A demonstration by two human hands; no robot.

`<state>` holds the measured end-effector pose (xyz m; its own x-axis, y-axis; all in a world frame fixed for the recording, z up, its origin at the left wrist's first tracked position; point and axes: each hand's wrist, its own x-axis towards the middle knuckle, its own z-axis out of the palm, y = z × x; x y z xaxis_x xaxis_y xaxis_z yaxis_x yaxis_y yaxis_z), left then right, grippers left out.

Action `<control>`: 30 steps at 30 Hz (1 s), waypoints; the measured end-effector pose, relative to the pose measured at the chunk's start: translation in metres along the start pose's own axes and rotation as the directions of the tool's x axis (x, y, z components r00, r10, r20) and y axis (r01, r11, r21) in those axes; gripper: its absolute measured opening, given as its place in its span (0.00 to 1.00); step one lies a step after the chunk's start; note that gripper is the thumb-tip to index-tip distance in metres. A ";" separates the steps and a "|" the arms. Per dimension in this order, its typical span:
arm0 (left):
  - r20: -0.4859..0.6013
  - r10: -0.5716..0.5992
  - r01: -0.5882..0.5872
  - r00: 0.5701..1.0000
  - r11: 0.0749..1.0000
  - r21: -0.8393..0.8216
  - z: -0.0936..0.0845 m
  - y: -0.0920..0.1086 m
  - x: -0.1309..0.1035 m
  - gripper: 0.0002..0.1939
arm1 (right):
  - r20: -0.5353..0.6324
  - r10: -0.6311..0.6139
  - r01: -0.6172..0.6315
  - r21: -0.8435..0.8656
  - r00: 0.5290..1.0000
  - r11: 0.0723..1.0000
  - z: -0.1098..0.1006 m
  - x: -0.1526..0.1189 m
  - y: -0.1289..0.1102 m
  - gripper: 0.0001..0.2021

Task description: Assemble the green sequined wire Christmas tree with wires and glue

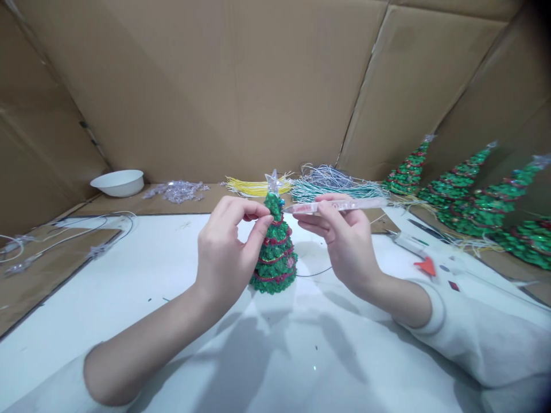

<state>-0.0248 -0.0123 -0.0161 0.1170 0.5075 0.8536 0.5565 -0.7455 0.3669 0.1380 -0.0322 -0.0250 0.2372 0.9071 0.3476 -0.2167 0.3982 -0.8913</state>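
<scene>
Tree (274, 252), small green glittery cone with red bead garlands and a clear star (272, 182) on top, stood upright on the white surface (129, 287) between both hands. Left hand (228, 246) touched its upper left side, thumb and fingers pinched together near the top. Right hand (340, 241) was clamped on a clear pinkish stick (340, 205), tip pointing at the treetop. No readable writing seen. Behind lay yellow wires (253, 186), teal wires (336, 188), clear star pieces (177, 191), a white bowl (117, 182). Finished trees (456, 189) lay at right.
</scene>
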 end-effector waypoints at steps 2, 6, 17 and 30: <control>-0.015 -0.003 0.003 1.000 1.000 0.007 0.000 0.001 0.000 0.03 | -0.026 0.093 -0.090 0.094 0.995 0.991 0.000 0.007 0.002 0.09; -0.047 -0.007 0.007 0.999 1.000 0.011 0.002 0.002 0.001 0.03 | -0.138 0.128 -0.107 0.149 0.982 0.983 0.001 0.021 0.007 0.09; -0.019 -0.237 0.225 0.971 0.943 -0.246 0.013 0.001 -0.009 0.04 | 0.401 0.032 0.118 -0.344 0.916 0.931 0.010 0.008 0.017 0.25; 0.239 -0.423 0.465 0.874 0.872 -0.153 -0.029 0.033 0.026 0.03 | 0.319 0.228 -0.160 -0.226 0.920 0.961 0.027 -0.025 -0.016 0.13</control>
<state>-0.0272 -0.0367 0.0287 0.0636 0.8625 0.5020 0.4139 -0.4805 0.7732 0.1095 -0.0579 -0.0113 -0.1339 0.9687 0.2092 -0.0324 0.2067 -0.9779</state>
